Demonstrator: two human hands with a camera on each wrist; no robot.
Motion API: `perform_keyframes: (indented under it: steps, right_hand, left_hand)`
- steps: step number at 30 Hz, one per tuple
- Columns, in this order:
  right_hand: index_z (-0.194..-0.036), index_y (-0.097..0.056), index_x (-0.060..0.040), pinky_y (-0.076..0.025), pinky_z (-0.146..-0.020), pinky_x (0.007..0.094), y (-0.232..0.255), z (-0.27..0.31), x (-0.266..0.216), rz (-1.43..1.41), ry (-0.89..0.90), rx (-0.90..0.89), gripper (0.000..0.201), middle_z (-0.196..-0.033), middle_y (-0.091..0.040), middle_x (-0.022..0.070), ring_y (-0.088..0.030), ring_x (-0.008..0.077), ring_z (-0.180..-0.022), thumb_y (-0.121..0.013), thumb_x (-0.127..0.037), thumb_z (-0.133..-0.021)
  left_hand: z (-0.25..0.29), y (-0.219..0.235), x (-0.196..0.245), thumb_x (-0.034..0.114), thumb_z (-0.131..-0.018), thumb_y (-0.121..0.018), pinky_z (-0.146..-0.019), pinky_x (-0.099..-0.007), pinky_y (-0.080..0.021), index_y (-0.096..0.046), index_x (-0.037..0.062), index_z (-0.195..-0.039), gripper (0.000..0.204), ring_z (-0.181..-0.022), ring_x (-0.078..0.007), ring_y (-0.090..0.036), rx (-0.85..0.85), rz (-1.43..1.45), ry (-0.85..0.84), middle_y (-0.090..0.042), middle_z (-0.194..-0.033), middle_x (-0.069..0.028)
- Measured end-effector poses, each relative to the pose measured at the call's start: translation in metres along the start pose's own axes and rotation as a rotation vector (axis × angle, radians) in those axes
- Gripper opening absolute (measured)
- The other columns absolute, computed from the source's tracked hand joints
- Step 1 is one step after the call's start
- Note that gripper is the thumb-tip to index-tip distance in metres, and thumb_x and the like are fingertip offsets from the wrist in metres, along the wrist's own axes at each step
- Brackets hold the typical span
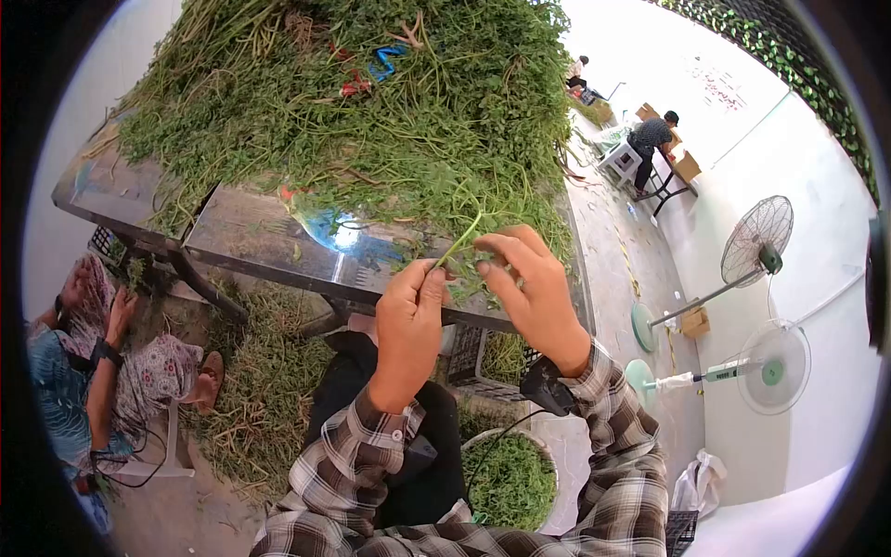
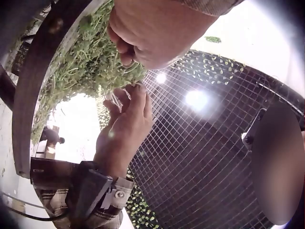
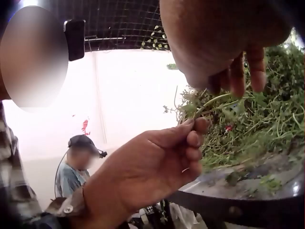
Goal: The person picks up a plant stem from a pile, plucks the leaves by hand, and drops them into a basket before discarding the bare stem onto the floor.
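A green leafy stem [image 1: 467, 234] stands over the table's front edge, its lower end pinched between the thumb and fingers of the left hand [image 1: 410, 320]. In the right wrist view the left hand [image 3: 147, 164] holds the stem [image 3: 217, 101] at thumb and forefinger. The right hand [image 1: 538, 292] is beside the stem on its right, fingers bent and spread from the thumb; in the left wrist view the right hand [image 2: 126, 129] shows loosely bent fingers with nothing seen in them. Behind both lies a large heap of greens [image 1: 371, 121].
The dark table [image 1: 251, 232] bears the heap. Below are a tub of leaves [image 1: 510, 478], a black crate [image 1: 467, 357] and stems on the floor [image 1: 251, 399]. A seated person [image 1: 70, 371] is at left; fans [image 1: 756, 241] stand at right, and another person [image 1: 650, 139] works farther back.
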State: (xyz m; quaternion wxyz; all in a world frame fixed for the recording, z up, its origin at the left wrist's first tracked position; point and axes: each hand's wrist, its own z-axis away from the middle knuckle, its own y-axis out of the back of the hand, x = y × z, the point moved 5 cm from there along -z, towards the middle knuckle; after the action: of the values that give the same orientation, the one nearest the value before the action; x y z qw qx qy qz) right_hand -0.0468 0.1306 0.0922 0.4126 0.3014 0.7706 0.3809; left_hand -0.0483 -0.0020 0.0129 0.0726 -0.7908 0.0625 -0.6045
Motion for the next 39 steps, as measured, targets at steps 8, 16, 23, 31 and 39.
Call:
perform_keyframes:
  steps: [8,16,23,31,39]
  right_hand:
    - [-0.118,-0.049,0.0029,-0.045,-0.068,0.0279,-0.014,0.0,-0.005,-0.304,-0.047,-0.052,0.037,-0.092,-0.054,0.0091,-0.054,0.0178,-0.08,-0.055,-0.012,-0.085]
    - [-0.105,-0.053,0.0043,-0.045,-0.066,0.035,-0.021,0.001,0.003,-0.173,0.104,0.074,0.025,-0.086,-0.056,0.0183,-0.057,0.0317,-0.078,-0.055,-0.008,-0.083]
    - [-0.096,-0.055,-0.0011,-0.044,-0.059,0.0385,-0.022,0.006,-0.005,-0.025,0.126,0.075,0.015,-0.079,-0.054,0.0133,-0.055,0.0333,-0.072,-0.054,-0.005,-0.081]
    - [-0.095,-0.058,-0.0002,-0.045,-0.059,0.0366,-0.017,0.006,0.018,0.008,0.067,0.174,0.015,-0.074,-0.056,0.0144,-0.057,0.0322,-0.068,-0.05,-0.005,-0.083]
    - [-0.1,-0.06,0.0009,-0.046,-0.067,0.0312,0.014,0.012,0.032,-0.217,-0.3,0.152,0.02,-0.083,-0.062,0.0164,-0.061,0.0267,-0.074,-0.05,-0.005,-0.084]
  left_hand:
    - [0.002,-0.007,0.0,0.018,-0.094,-0.049,-0.053,-0.0222,-0.032,-0.059,-0.0007,-0.096,0.022,-0.062,-0.0049,-0.04,-0.028,0.094,0.016,-0.049,-0.07,0.0018]
    - [0.002,-0.006,0.003,0.013,-0.091,-0.051,-0.053,-0.0258,-0.035,-0.057,-0.001,-0.086,0.016,-0.06,-0.008,-0.041,-0.061,0.019,0.012,-0.047,-0.065,-0.0018]
    - [0.004,-0.011,0.0,0.017,-0.091,-0.051,-0.049,-0.0292,-0.034,-0.054,-0.0014,-0.076,0.024,-0.053,-0.0127,-0.039,-0.135,-0.003,0.043,-0.044,-0.058,-0.0048]
    - [0.005,-0.011,-0.002,0.025,-0.094,-0.048,-0.051,-0.0244,-0.032,-0.054,0.0006,-0.071,0.033,-0.057,-0.0064,-0.039,-0.141,-0.104,-0.06,-0.043,-0.059,0.0002]
    - [0.004,-0.008,0.001,0.026,-0.094,-0.047,-0.051,-0.0243,-0.032,-0.054,0.0013,-0.072,0.034,-0.056,-0.0072,-0.039,-0.118,-0.074,-0.031,-0.044,-0.06,0.0003]
